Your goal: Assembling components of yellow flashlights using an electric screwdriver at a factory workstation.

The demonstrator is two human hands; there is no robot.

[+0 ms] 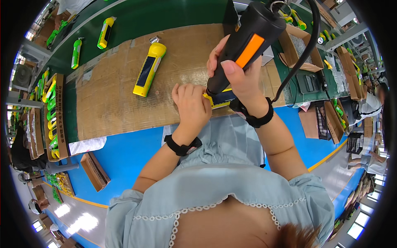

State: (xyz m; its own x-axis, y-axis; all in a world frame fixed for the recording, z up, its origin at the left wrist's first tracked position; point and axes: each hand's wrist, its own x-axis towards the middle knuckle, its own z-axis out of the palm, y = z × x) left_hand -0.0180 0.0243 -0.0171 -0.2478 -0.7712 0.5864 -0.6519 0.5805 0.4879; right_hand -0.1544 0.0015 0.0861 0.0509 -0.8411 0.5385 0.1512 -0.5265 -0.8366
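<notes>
My right hand (247,80) is wrapped round a black electric screwdriver (253,39) with an orange lever, which hangs from a ring above. The tool's lower end points down at a yellow flashlight (222,99) with a dark solar panel, lying at the cardboard's near edge. With curled fingers, my left hand (191,104) grips that flashlight's left end; the tip of the screwdriver and part of the flashlight are hidden. Farther left on the cardboard sheet (107,99) lies another yellow flashlight (149,69), apart from both hands.
Two more flashlights (106,33) lie on the green bench at the far left. A carton of flashlights (60,120) stands at the left edge. To the right are an open cardboard box (314,64) holding clear small parts and a black cable (308,51) curving down beside my right wrist.
</notes>
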